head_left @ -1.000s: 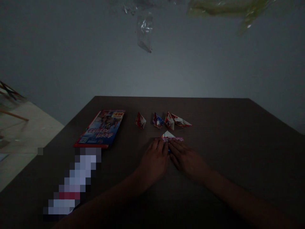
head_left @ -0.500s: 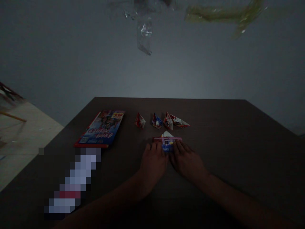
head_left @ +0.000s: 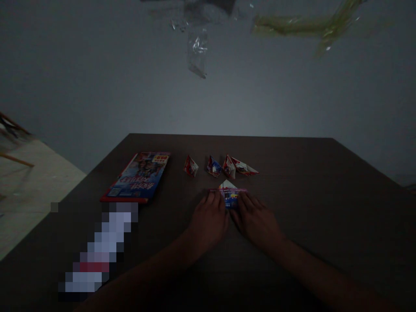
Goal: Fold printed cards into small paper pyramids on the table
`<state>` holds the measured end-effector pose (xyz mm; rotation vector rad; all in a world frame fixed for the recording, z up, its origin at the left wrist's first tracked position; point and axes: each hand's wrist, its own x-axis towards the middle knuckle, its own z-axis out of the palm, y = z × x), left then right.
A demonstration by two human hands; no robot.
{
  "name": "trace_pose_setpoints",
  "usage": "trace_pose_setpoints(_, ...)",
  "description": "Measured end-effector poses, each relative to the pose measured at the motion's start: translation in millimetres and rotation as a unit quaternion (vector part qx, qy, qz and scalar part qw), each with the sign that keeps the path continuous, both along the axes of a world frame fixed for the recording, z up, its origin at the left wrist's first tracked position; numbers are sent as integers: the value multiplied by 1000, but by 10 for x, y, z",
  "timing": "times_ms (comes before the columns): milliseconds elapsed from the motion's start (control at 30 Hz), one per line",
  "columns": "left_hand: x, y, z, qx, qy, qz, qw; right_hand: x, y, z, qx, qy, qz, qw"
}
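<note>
Blue, pink and white printed paper, a folded sheet (head_left: 231, 198), lies flat on the table (head_left: 318, 186), centred between the two hands. Its white triangular peak points to the far side; a pink printed band crosses the sheet just below the peak, and a blue printed area shows in the gap between the hands.

The left hand (head_left: 209, 222) covers the left part of the sheet. Its fingers are extended, side by side, with the tips resting on the paper. The right hand (head_left: 257, 220) covers the right part in the same attitude: fingers extended and close together, tips on the paper. Whether either thumb is tucked under the near edge cannot be told.

Beyond the sheet, four folded paper pieces (head_left: 213, 167) stand in a row from left to right. The leftmost is set apart from the others; the two rightmost adjoin, the last lying lower and pointing right.

To the left lies a printed booklet (head_left: 138, 178), predominantly blue, with a red layer visible at its near and left edges. Nearer still is a pixelated, pale elongated object (head_left: 102, 249). At the far side, a grey wall (head_left: 260, 95) carries clear plastic (head_left: 197, 52) and yellowish tape (head_left: 292, 26).
</note>
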<state>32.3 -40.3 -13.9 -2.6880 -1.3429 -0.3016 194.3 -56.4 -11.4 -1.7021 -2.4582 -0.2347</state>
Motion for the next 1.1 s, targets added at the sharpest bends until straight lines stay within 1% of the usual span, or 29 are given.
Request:
trace_pose_setpoints(100, -21, 18, 25, -15, -12, 9, 1000, 32, 24, 1, -8, 30, 30, 999)
trace_pose_setpoints(200, -49, 38, 72, -26, -20, 5, 999, 72, 52, 14, -20, 50, 42, 998)
trace_pose_setpoints(300, -77, 71, 109, -31, -16, -4, 999, 108, 80, 15, -15, 61, 55, 997)
trace_pose_setpoints(433, -95, 126, 150, -37, -6, -28, 999, 125, 124, -2, -19, 70, 81, 994)
trace_pose_setpoints(600, -65, 191, 198, -44, -2, -53, 998, 122, 207, 33, -55, 71, 98, 991)
trace_pose_setpoints(733, -37, 241, 174, -58, -10, -53, 997, 116, 279, 85, -83, 63, 110, 988)
trace_pose_setpoints(867, -44, 307, 139, -83, -18, -61, 994, 99, 336, 104, -92, 66, 116, 987)
trace_pose_setpoints(1000, -53, 350, 130, -79, -20, -68, 994, 101, 366, 108, -91, 66, 120, 986)
trace_pose_setpoints(1100, -62, 336, 132, -75, -17, -64, 995, 123, 347, 109, -85, 68, 118, 987)
